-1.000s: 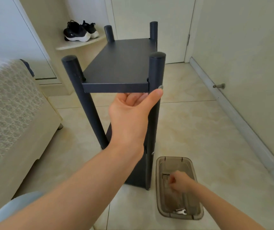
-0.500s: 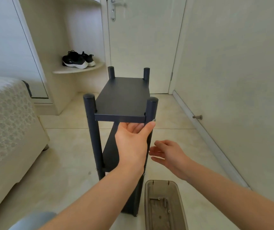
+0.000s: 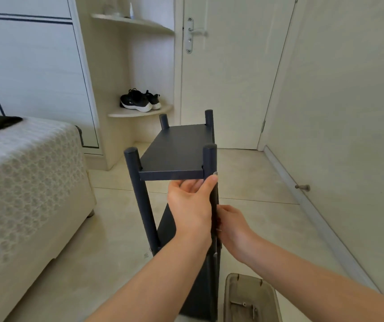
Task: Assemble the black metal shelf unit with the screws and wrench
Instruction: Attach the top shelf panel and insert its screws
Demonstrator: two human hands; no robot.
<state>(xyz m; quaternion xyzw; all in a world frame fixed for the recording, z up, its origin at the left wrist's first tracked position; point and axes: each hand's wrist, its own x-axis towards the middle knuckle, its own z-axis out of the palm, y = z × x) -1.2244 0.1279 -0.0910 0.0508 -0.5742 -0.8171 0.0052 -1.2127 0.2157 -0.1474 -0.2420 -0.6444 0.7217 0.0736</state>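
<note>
Left hand (image 3: 189, 205) grips the black shelf unit (image 3: 177, 149) right under the top shelf: fingers curled beneath the front edge, thumb running up the front right post (image 3: 210, 159), tip just below a small screw head (image 3: 215, 173). Right hand (image 3: 234, 227) is against that same post a bit lower, but its fingers are hidden behind it, so I honestly can't tell whether it's holding anything. The unit stands upright on the tiled floor (image 3: 256, 177), a clear plastic box (image 3: 229, 296) with some hardware bits just beside its base, the bed (image 3: 23, 182) off to the left.
</note>
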